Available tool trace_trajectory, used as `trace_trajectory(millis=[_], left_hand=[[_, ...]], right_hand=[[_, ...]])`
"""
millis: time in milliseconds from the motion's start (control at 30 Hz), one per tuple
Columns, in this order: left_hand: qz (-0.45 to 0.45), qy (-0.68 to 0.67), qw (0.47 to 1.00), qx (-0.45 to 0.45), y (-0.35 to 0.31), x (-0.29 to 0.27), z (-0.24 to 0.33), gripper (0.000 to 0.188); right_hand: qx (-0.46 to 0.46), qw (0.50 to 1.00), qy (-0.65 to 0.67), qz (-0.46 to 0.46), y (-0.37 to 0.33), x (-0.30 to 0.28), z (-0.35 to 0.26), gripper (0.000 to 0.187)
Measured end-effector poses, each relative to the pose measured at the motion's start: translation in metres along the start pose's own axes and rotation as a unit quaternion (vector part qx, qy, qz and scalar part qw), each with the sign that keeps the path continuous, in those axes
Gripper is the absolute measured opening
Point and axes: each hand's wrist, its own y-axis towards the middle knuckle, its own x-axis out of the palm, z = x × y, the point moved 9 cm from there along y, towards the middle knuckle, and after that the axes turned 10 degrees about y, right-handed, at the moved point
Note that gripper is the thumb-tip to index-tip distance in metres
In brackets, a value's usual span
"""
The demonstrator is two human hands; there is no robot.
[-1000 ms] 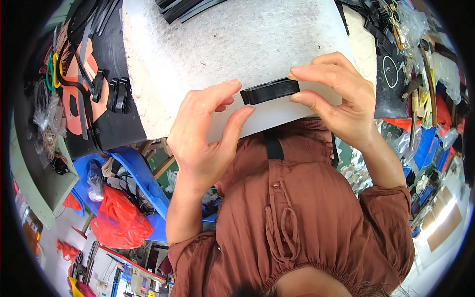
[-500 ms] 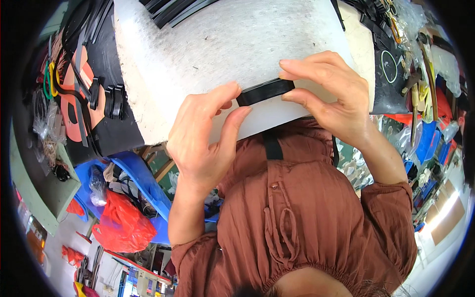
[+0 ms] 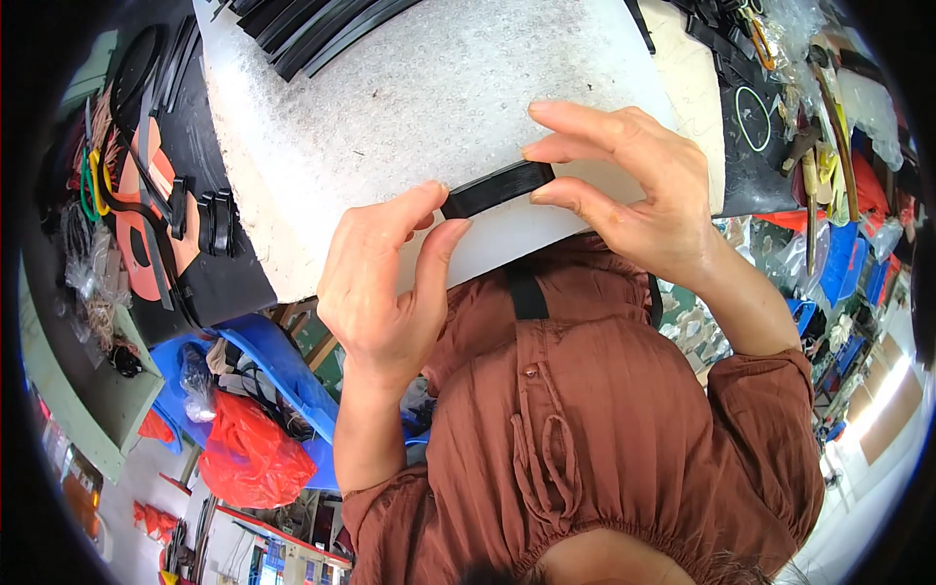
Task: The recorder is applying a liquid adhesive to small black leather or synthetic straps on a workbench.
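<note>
A short, flat black strip bundle [image 3: 497, 189], seemingly a layered loop of strap, is held level over the near edge of a white board [image 3: 419, 107]. My left hand [image 3: 385, 283] pinches its left end between thumb and forefinger. At the right end, the thumb and a finger of my right hand [image 3: 634, 185] close on it, while the forefinger is lifted above. Whether the piece rests on the board or hangs just over it, I cannot tell. Long black strips [image 3: 312, 29] lie across the far part of the board.
To the left, several similar black loops [image 3: 216, 222] stand on a dark surface beside a pink-orange sheet [image 3: 136, 234]. A blue bin [image 3: 283, 375] with a red plastic bag [image 3: 253, 453] is at lower left. Tools and clear plastic [image 3: 819, 166] crowd the right.
The view has shifted a little, and the hands with the strip bundle appear slightly farther left. My right forefinger has risen away from the piece. Both ends remain gripped.
</note>
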Motion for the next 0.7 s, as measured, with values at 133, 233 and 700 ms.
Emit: trace_trajectory(millis=[133,233,700], left_hand=[[-0.036,0.013,0.999,0.000,-0.001,0.000,0.000,0.038],[-0.040,0.004,0.999,-0.012,-0.003,0.001,-0.003,0.036],[-0.043,0.026,0.998,0.038,0.001,0.003,0.007,0.039]], right_hand=[[-0.023,1.000,-0.011,-0.007,0.000,0.002,-0.004,0.054],[-0.026,0.999,-0.015,-0.013,0.002,0.003,-0.006,0.052],[-0.099,0.993,-0.048,-0.048,-0.001,0.010,-0.014,0.033]])
